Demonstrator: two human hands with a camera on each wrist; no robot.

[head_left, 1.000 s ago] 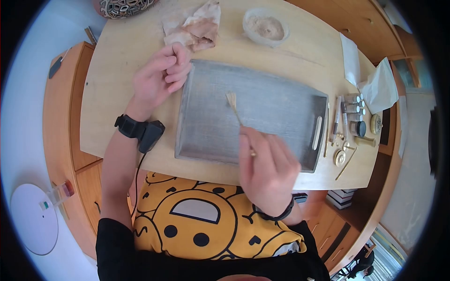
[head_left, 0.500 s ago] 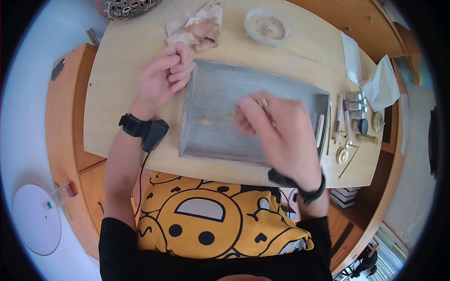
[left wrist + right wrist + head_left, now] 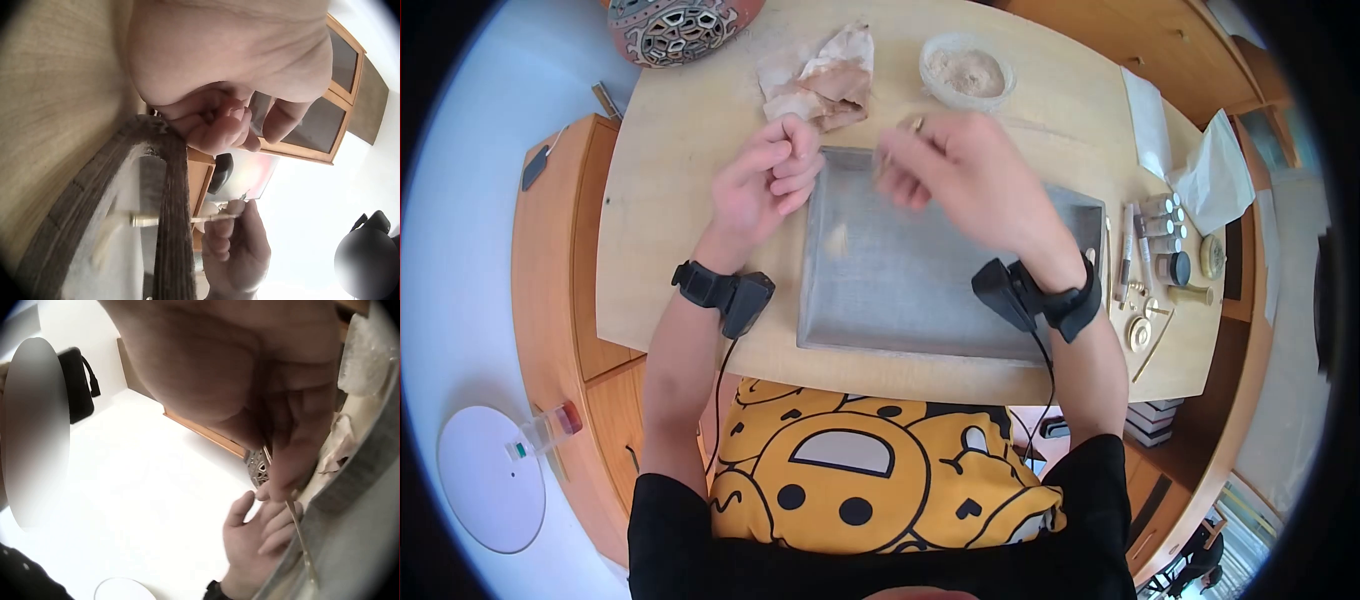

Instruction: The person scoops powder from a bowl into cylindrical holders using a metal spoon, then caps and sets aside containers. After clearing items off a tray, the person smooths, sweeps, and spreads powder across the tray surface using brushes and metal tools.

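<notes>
A small brush with a thin gold handle (image 3: 300, 534) and pale bristles (image 3: 837, 240) is pinched between the thumb and fingers of my right hand (image 3: 965, 175). The bristles are blurred over the left part of a grey wooden tray (image 3: 930, 290). In the left wrist view, the brush (image 3: 145, 221) shows through the tray's handle slot. My left hand (image 3: 765, 180) rests by the tray's far left corner, its fingers loosely curled with nothing in them.
A crumpled stained cloth (image 3: 825, 80) and a bowl of pale powder (image 3: 967, 72) lie behind the tray. Small jars (image 3: 1165, 228), brass pieces (image 3: 1140, 332) and a white bag (image 3: 1215, 175) stand at the right. A patterned pot (image 3: 680, 30) sits at the back left.
My right hand has swept from the tray's near side toward its far edge, carrying the brush, and the bristles have shifted left. My left hand stays by the corner.
</notes>
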